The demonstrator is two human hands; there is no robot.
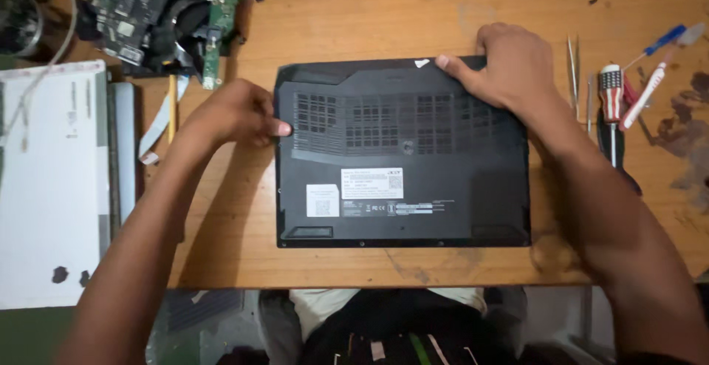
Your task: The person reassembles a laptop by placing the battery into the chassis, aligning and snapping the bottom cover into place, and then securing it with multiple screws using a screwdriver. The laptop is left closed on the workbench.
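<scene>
On the wooden table (413, 18), dead centre, a black laptop (402, 188) lies upside down, bottom cover up, vent grille across its upper half, white stickers (354, 191) near the middle. My left hand (236, 114) sits at the laptop's left edge, fingers curled in narrow, thumb tip pressed against the side by the vents. Not gripping around anything, just touching the edge. My right hand (509, 66) is on the far right corner, fingers bent over the back edge, thumb flat along the top rim; it presses on the cover, closed down on that corner.

Right of the laptop: tweezers (574, 69), a screwdriver (611, 110) with a striped handle, a blue-handled small driver (661, 41), a toothbrush (650, 88), all just beside each other, apart from the laptop. Far left: a circuit board (148, 10) with loose parts, a flat white panel (52, 188) at the left edge, a yellow pencil (173, 106) near my left hand.
</scene>
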